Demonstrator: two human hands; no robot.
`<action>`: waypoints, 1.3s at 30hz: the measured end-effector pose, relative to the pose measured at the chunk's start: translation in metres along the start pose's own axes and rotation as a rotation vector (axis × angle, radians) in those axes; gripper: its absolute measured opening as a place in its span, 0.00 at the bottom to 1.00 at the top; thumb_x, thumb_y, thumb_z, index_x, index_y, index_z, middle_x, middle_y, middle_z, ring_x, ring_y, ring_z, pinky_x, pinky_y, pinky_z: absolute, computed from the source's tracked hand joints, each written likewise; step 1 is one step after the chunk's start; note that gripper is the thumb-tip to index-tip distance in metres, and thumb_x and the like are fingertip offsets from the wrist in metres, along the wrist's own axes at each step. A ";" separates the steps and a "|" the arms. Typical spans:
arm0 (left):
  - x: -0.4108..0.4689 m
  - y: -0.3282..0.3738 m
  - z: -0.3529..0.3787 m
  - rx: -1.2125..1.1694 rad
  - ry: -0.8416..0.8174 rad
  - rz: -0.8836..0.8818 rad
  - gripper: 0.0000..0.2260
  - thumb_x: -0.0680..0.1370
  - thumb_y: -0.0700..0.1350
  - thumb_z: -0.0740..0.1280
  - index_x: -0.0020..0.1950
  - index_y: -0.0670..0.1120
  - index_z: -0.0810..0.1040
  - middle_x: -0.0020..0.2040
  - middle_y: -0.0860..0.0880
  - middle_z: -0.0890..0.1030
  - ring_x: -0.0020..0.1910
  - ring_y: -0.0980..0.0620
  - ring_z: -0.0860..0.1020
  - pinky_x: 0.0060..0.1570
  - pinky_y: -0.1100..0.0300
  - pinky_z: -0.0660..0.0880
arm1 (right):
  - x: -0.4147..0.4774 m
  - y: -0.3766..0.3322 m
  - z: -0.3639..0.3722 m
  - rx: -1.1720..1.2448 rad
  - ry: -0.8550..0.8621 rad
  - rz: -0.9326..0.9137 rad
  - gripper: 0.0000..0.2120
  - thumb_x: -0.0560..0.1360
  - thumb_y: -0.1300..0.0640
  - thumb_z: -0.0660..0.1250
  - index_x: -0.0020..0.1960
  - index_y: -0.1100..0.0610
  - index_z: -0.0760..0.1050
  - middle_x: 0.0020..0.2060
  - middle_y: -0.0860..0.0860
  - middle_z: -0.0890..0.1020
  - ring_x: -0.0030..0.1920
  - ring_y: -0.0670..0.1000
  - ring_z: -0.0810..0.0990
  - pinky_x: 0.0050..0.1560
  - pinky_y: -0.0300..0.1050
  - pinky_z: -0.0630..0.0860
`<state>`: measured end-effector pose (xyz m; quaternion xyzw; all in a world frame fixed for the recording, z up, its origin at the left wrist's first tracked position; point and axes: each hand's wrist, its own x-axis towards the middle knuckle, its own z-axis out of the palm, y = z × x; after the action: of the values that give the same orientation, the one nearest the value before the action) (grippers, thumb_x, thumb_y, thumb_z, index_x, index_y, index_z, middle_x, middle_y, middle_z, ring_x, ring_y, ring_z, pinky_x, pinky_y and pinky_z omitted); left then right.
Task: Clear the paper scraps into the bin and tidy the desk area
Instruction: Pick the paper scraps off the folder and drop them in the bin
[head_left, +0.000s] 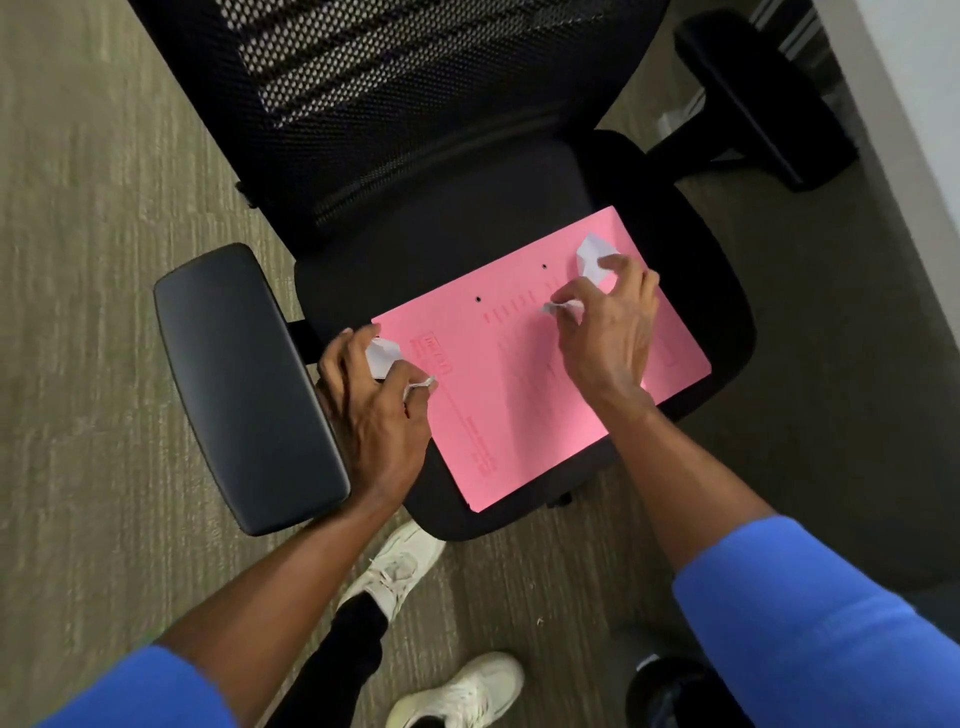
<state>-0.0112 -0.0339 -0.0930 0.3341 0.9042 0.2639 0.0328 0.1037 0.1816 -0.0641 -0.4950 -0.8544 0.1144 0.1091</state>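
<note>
A pink folder (514, 384) lies flat on the seat of a black office chair (431, 244). My left hand (376, 410) rests at the folder's left edge, its fingers closed on a crumpled white paper scrap (383, 356) and a thinner strip near my thumb. My right hand (608, 332) is over the folder's far right part, pinching a small white scrap (563, 307) between thumb and forefinger. A bigger crumpled white scrap (594, 254) sits under that hand's other fingers, partly hidden.
The chair's mesh back (395, 88) rises behind the seat, with padded armrests left (244, 384) and right (763, 98). A dark round bin (670, 693) shows at the bottom right by my shoes (400, 566). Carpet surrounds the chair; a white wall (914, 93) runs along the right.
</note>
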 end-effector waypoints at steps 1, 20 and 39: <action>0.000 -0.002 0.001 -0.021 -0.008 -0.008 0.04 0.76 0.46 0.77 0.48 0.50 0.84 0.77 0.48 0.71 0.78 0.40 0.66 0.67 0.40 0.70 | 0.006 -0.001 0.000 -0.006 -0.021 -0.003 0.07 0.76 0.55 0.77 0.54 0.53 0.86 0.71 0.56 0.72 0.74 0.60 0.68 0.66 0.57 0.74; -0.005 0.015 0.013 -0.189 -0.010 0.088 0.03 0.78 0.35 0.75 0.48 0.41 0.83 0.50 0.46 0.81 0.53 0.48 0.75 0.51 0.57 0.76 | 0.001 0.020 0.011 0.088 -0.046 0.010 0.04 0.78 0.63 0.73 0.53 0.61 0.84 0.52 0.55 0.81 0.54 0.56 0.76 0.47 0.49 0.75; -0.136 0.180 0.071 -0.300 -0.515 0.444 0.05 0.77 0.44 0.73 0.49 0.53 0.80 0.49 0.55 0.83 0.46 0.49 0.83 0.42 0.55 0.77 | -0.252 0.174 -0.028 0.379 0.225 0.683 0.04 0.78 0.54 0.75 0.53 0.50 0.85 0.53 0.48 0.82 0.51 0.52 0.83 0.52 0.44 0.79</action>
<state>0.2168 0.0285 -0.0803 0.5691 0.7230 0.3017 0.2496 0.3775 0.0489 -0.1083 -0.7308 -0.5873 0.2449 0.2469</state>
